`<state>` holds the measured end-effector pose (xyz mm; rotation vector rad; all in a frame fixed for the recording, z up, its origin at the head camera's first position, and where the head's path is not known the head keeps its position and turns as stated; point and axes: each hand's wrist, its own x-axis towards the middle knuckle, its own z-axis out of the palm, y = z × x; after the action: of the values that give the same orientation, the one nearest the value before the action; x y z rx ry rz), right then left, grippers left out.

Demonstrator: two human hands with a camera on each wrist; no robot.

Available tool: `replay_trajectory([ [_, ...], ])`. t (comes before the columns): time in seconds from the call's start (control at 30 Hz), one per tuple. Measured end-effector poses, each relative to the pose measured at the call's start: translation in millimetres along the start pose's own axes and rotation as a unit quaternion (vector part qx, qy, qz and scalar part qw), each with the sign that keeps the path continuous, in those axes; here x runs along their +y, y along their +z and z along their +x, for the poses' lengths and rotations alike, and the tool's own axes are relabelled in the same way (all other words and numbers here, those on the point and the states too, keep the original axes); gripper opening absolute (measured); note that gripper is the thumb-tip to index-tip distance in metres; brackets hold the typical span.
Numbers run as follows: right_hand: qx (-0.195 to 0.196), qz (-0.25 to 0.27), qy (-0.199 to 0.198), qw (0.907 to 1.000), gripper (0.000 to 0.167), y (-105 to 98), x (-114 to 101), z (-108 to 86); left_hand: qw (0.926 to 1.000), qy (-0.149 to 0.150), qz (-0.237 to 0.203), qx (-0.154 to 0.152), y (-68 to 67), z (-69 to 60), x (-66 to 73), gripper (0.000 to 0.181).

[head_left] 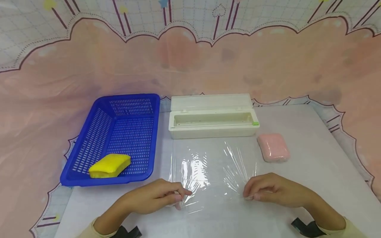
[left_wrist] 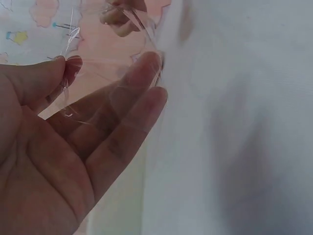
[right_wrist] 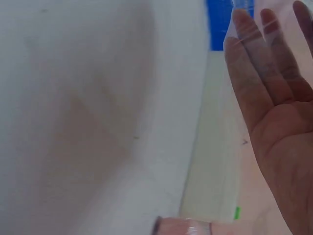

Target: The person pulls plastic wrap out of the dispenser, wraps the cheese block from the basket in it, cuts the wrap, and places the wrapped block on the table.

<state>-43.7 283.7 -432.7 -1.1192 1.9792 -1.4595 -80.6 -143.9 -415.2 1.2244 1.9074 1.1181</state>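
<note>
A sheet of clear plastic film stretches between the two hands, in front of a white box. My left hand pinches its left near corner between thumb and index finger; in the left wrist view the left hand has its other fingers extended behind the film. At the film's right near corner, my right hand pinches the edge with thumb and fingers. The right wrist view shows the right hand with film over its fingers; its thumb is out of that view.
The open white box with raised lid stands behind the film. A blue basket at left holds a yellow wrapped block. A pink wrapped block lies at right on the white table surface. Patterned cloth hangs behind.
</note>
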Motion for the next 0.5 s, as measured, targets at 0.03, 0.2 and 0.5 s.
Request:
replay_trajectory([
  [0.03, -0.001, 0.003, 0.013, 0.9999, 0.032, 1.4, 2.4, -1.0, 1.0, -0.008, -0.005, 0.0, 2.3, 0.4, -4.5, 0.025],
  [0.2, 0.003, -0.017, 0.033, 0.9993, 0.026, 6.6, 17.1, -3.4, 0.9987, -0.051, -0.001, 0.01, 13.4, 0.2, -22.4, 0.023],
  [0.5, 0.002, -0.055, 0.039, 0.9978, 0.015, 14.5, 31.2, -4.8, 0.998, -0.047, 0.04, 0.012, 33.2, -6.3, -39.5, 0.025],
])
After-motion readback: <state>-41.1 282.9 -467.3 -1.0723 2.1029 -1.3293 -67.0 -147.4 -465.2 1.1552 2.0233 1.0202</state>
